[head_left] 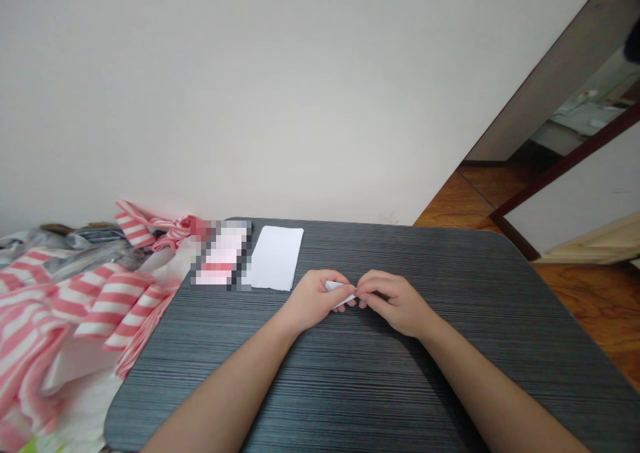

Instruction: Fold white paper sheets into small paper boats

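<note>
Over the middle of the table: the left hand [313, 300] and right hand [393, 301] meet above the dark grey wood-grain table [400, 380], with the forearms reaching in from the bottom corners and both wrists angled inward.
Fingers: curled on both hands, the fingertips pressed together and pinching the folded white paper from either side; how each finger sits is hard to tell from this view.
Held item: the folded white paper [337, 290] sits between the hands, over the table's middle. Its long axis runs roughly left to right, sloping slightly downward, with its narrower end toward the right hand.
Far edge of the table: a flat white paper sheet [276, 258] lies with its long side pointing away from the person, just beside a pixelated pink-and-white patch [223, 256], too blurred to name.
Left of the table: a heap of pink-and-white striped plastic [85, 306] presses against the table edge, with crumpled grey plastic [75, 246] behind it. Whether either holds anything, I cannot tell.
Right of the table: an orange-brown wood floor [600, 306] runs toward a doorway [575, 113].
</note>
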Tool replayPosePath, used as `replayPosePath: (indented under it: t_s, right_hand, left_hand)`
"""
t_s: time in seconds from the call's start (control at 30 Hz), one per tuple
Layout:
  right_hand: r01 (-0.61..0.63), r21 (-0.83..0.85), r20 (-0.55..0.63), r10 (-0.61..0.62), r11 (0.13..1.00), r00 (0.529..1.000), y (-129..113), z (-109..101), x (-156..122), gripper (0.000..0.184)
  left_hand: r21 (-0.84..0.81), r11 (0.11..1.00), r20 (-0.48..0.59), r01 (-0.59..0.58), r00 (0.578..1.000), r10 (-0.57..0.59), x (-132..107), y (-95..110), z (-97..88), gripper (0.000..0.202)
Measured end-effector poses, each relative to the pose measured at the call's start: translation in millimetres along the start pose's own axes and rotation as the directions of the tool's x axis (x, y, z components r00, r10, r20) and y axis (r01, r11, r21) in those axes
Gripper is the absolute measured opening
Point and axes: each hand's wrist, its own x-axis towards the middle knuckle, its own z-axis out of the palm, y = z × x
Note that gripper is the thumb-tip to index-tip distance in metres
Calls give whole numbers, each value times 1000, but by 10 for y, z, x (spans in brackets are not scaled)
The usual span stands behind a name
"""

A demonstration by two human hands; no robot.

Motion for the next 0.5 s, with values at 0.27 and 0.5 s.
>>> replayPosePath:
  t_s: [0.27,0.5]
  right_hand:
    - [-189,120,-64,198,975,978,27,49,-54,14]
    - [-286,-19,-24,286,958,958,1,59,-36,24]
  left_hand:
    - [46,998,-27,-51,998,52,-13,23,11,24]
    - [123,990,-28,-66,997,69,-14,16,11,23]
